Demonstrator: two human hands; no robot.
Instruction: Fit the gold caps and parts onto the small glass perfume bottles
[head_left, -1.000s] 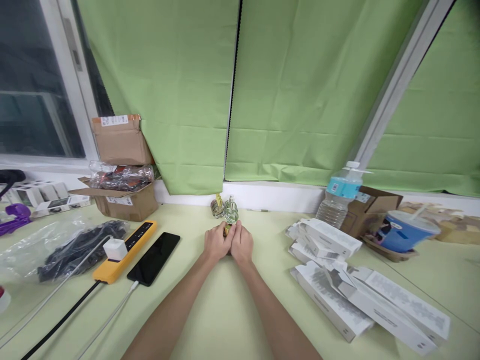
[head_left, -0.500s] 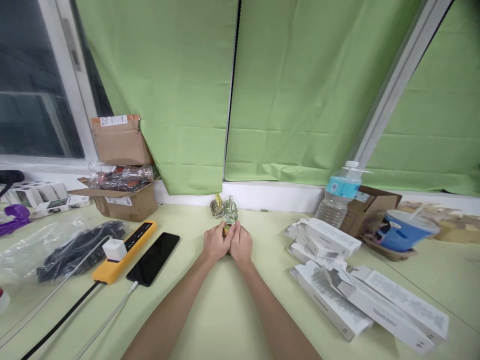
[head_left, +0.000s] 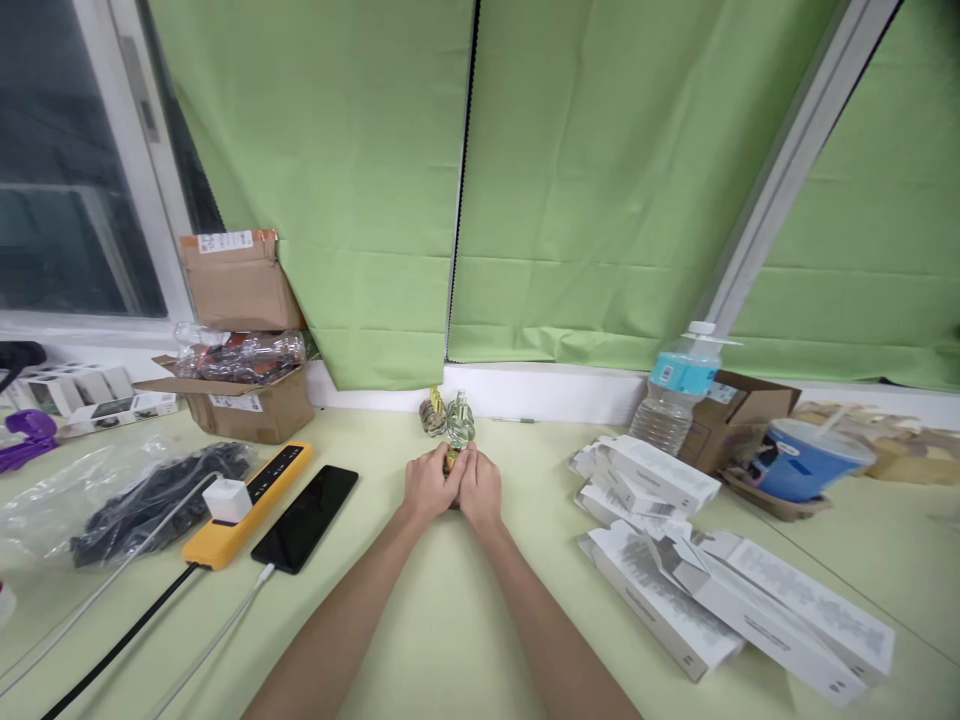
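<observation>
Green blinds (head_left: 600, 180) close off the background above a white sill, with a dark window (head_left: 67, 180) exposed at far left. Below them runs the pale green counter (head_left: 450, 620), and we see both forearms reach straight out over it. Our left hand (head_left: 427, 487) and right hand (head_left: 480, 490) meet at the centre of the counter, near the sill, knuckles touching. Both sets of fingertips are pinched together on the yellow base of a small clear piece (head_left: 460, 425), which stands upright above the fingers. We cannot tell whether its base rests on the counter, as the fingers cover it. A second piece (head_left: 433, 412), similar in size, stands just behind and to the left, apart from the hands. To the left of the hands lies a black phone (head_left: 305, 517), screen up, with a white cable at its near end. Just beside it lies a yellow power strip (head_left: 262, 480) carrying a white plug (head_left: 226, 499). Farther left lies a clear bag (head_left: 112, 490) of black cables. Behind it an open carton (head_left: 247, 405) sits against the wall with another carton (head_left: 238, 280) on top. To the right lie several long white boxes (head_left: 660, 475), loosely piled. A water bottle (head_left: 679, 390) and a blue cup (head_left: 810, 458) stand behind them.
</observation>
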